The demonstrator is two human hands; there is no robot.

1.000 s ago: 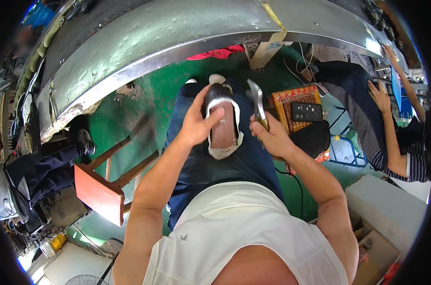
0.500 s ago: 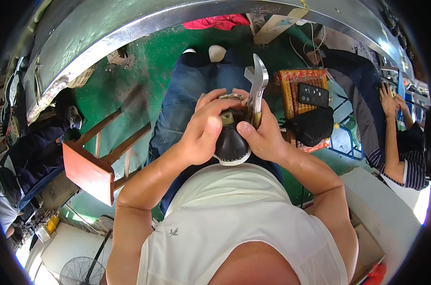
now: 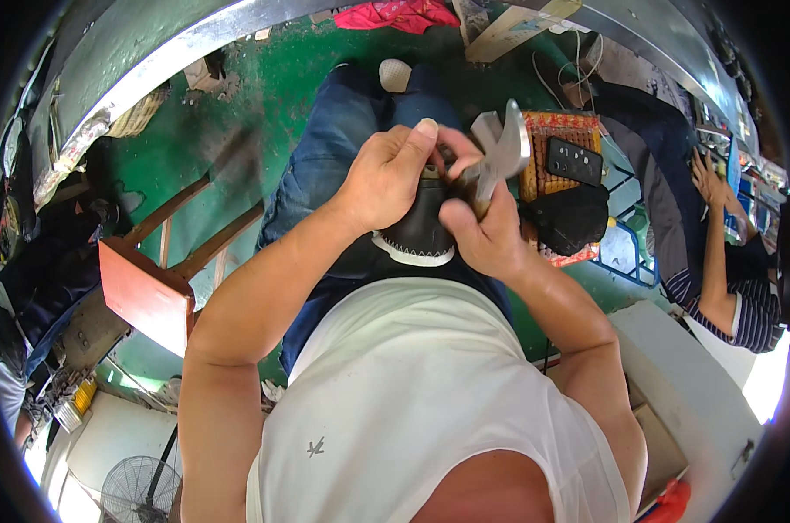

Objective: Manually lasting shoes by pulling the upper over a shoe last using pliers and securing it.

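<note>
On my lap rests a black shoe [image 3: 417, 222] with white zigzag stitching along its near edge. My left hand [image 3: 386, 179] is closed around its far end from the left, the thumb pointing up and most of the fingers hidden. My right hand [image 3: 491, 231] grips a pair of lasting pincers [image 3: 502, 157], their shiny metal head standing up and leaning right. The right fingertips reach to the far end of the shoe beside the left thumb. What lies between the fingers there is partly hidden and blurred.
Right of my legs, a woven seat [image 3: 543, 179] carries a dark phone [image 3: 573, 162] and a black cloth item [image 3: 573, 218]. A wooden stool [image 3: 146, 288] stands at left. Beyond my knees runs a metal table edge [image 3: 194, 61]. A co-worker's arm [image 3: 715, 253] shows at right.
My left hand has moved from the shoe's left side to its far end, its thumb now up. The pincers have shifted right and tilted. The view has moved slightly.
</note>
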